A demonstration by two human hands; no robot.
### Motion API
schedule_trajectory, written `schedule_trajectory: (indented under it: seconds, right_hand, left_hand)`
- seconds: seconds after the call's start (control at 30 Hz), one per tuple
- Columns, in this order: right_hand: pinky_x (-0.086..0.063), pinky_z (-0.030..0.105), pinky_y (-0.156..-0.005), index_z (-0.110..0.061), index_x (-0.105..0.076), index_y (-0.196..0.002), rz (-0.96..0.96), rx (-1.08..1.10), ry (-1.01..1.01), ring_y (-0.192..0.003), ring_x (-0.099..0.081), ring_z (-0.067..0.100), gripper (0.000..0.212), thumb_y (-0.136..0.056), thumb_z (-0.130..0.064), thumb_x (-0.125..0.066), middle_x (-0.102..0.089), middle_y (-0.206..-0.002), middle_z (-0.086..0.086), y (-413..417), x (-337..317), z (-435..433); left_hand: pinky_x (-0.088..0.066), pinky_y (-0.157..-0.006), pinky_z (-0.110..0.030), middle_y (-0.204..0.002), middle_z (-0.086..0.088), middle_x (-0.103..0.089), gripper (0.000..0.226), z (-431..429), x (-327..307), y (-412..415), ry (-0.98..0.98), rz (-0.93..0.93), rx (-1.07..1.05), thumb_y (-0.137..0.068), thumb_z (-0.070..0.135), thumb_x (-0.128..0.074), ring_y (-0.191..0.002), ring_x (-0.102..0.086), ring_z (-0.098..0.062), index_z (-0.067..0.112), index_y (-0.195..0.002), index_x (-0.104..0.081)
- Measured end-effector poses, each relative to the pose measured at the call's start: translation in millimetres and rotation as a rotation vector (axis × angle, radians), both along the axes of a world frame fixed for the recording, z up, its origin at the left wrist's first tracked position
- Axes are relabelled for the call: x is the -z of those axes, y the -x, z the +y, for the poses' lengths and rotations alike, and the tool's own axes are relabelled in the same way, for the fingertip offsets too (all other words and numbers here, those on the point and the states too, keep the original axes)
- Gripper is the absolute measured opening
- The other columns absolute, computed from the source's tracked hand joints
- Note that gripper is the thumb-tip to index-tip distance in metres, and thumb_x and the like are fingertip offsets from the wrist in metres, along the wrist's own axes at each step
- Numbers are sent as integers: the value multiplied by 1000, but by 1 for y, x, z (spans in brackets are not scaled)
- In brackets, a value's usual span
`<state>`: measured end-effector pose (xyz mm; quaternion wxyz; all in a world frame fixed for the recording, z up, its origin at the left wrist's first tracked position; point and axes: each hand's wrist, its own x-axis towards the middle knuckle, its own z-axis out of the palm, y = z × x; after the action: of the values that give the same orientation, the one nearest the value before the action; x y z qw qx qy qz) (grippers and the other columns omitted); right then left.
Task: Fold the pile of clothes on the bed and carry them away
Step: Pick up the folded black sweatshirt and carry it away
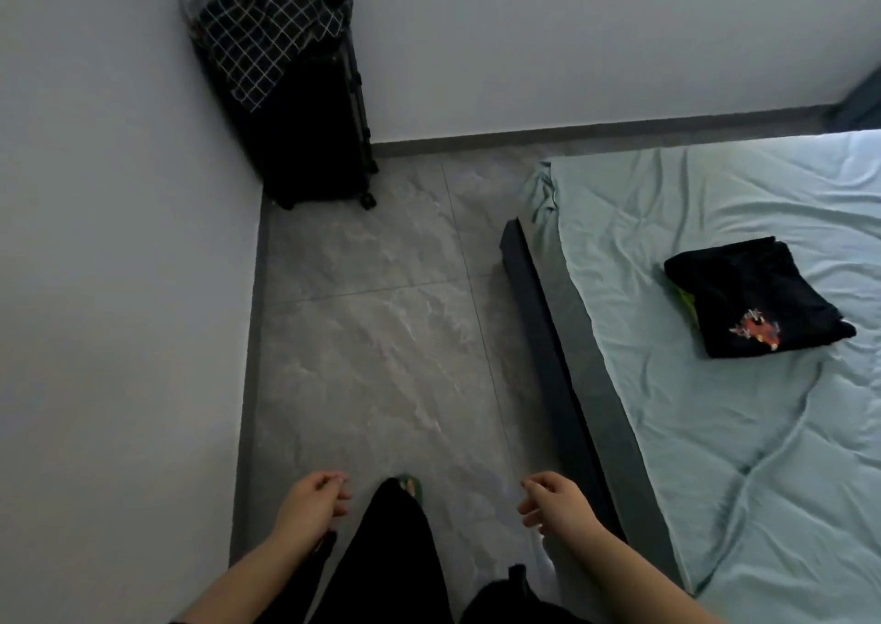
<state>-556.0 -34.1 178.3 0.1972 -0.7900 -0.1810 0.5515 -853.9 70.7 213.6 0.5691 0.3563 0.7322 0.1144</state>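
Grey tiled floor (381,337) filling the middle, person standing on it beside the bed (691,456), which is running along the right under a wrinkled pale green sheet. Black suitcase (319,137) standing upright in the far corner, checked cloth (267,37) hanging over its top. Folded black clothes (755,297) sitting as one small stack on the sheet, well apart from both hands, printed patch facing up, a green bit showing at the side. Left hand (312,497) and right hand (558,504) hanging low over the floor, fingers loosely curled, gripping nothing. Likely step: reaching for the stack to carry it off. Risk: lifting by the top layer only, folds opening or the lower piece sliding out; the dark bed frame is also sitting close to the legs, so tripping is possible
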Motion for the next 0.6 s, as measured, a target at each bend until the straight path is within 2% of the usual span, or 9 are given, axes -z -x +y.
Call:
schedule_trajectory:
  seconds: [0.2,0.3,0.47,0.53,0.6]
  right_hand:
    - [-43,27,-52,-5,-63,-91,-42,179,53,-54,-62,21,15,-96,-15,-53,-67,-69,11,-34,-3,16]
    - [-44,27,-52,-6,-64,-91,-56,288,83,-57,-61,21,16,-97,-15,-52,-67,-69,10,-61,-5,20]
    - [-40,24,-45,-4,-63,-90,-51,417,125,-46,-57,17,17,-98,-12,-50,-65,-64,10,-119,5,44]
    - [-39,23,-45,-4,-63,-89,-32,450,129,-43,-56,17,16,-97,-11,-51,-65,-59,9,-147,11,64]
    - [-39,24,-47,-2,-63,-88,-17,450,140,-43,-57,17,15,-96,-9,-52,-64,-58,8,-177,15,88]
  left_hand:
    - [-32,-57,-25,-82,-8,-61,25,130,-10,-64,-14,6,198,-101,7,-42,-65,-54,-18,-5,-114,-60]
    - [-33,-57,-24,-82,-6,-62,25,173,-5,-107,-22,-13,261,-101,7,-41,-66,-55,-17,-1,-115,-60]
    - [-33,-58,-25,-79,-6,-63,22,223,10,-184,19,-3,350,-101,8,-44,-65,-56,-18,0,-112,-61]
    - [-34,-54,-24,-78,-8,-62,23,244,14,-214,19,10,377,-101,6,-43,-63,-54,-20,-4,-113,-61]
    - [-41,-41,-19,-77,-11,-60,24,267,16,-242,4,41,431,-100,1,-43,-63,-53,-22,-11,-112,-60]
